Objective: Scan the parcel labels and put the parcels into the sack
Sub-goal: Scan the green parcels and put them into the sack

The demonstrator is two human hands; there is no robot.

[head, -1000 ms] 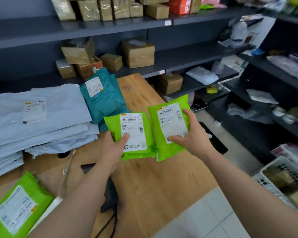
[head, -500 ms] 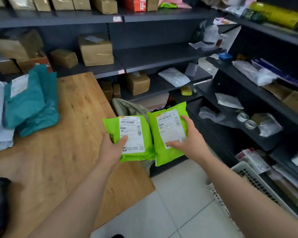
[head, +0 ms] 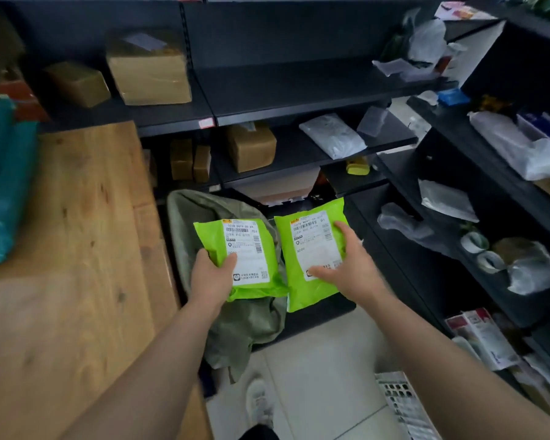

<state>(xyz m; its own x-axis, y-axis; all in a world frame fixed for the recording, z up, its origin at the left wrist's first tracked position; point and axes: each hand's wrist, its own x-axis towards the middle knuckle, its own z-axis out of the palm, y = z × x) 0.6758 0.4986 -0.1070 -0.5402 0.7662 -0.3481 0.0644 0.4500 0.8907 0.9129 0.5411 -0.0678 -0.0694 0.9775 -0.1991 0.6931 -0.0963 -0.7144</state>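
Observation:
My left hand [head: 211,281] grips a bright green parcel [head: 213,236] by its lower left corner, white label facing up. My right hand [head: 350,268] holds a second green parcel [head: 311,298] of the same kind, fingers spread over its label. Both parcels hang side by side, slightly apart, over the floor beside the table. Beneath them stands an olive-grey sack [head: 251,325] with its mouth open, slumped against the table's end. The left parcel is over the sack's opening; the right parcel is over its right edge.
A wooden table [head: 77,249] fills the left, with a teal parcel [head: 4,185] on it. Dark shelves [head: 299,90] behind and to the right hold cardboard boxes [head: 150,71] and plastic-wrapped packets. A white crate [head: 404,404] sits on the tiled floor at lower right.
My view has swung right, away from the table with its parcel stacks. Both hands carried the green parcels off the table's end to above the sack, which has come fully into view.

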